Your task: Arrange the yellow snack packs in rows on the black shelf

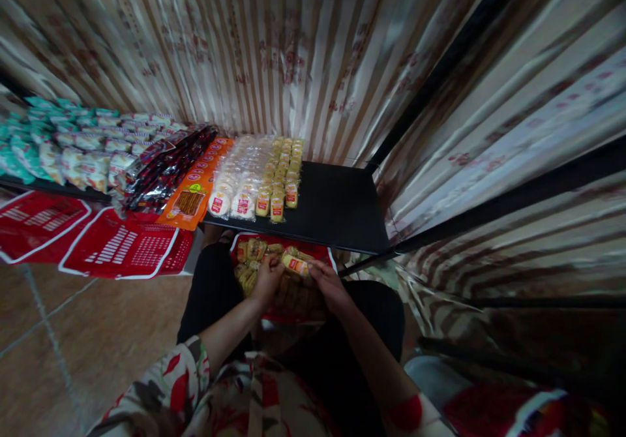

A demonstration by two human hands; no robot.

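Observation:
A small yellow snack packet (pixel 295 263) with a red and white label is held over a red basket (pixel 328 254) between my knees. My right hand (pixel 330 284) grips its right end. The fingers of my left hand (pixel 268 280) are closed at its left end, and their tips are partly hidden. Under both hands, the basket holds several similar yellow packets (pixel 247 277). In front of the basket, rows of yellow packets (pixel 277 203) stand on a black shelf (pixel 337 209), beside rows of round white packets (pixel 243 203).
Left along the shelf lie an orange snack bag (pixel 188 199), a pile of dark shiny packets (pixel 161 169), and white and teal packets (pixel 90 163). Red baskets (pixel 122 241) stand on the tiled floor below. A black metal post (pixel 415 98) and striped curtain (pixel 293 52) border the shelf.

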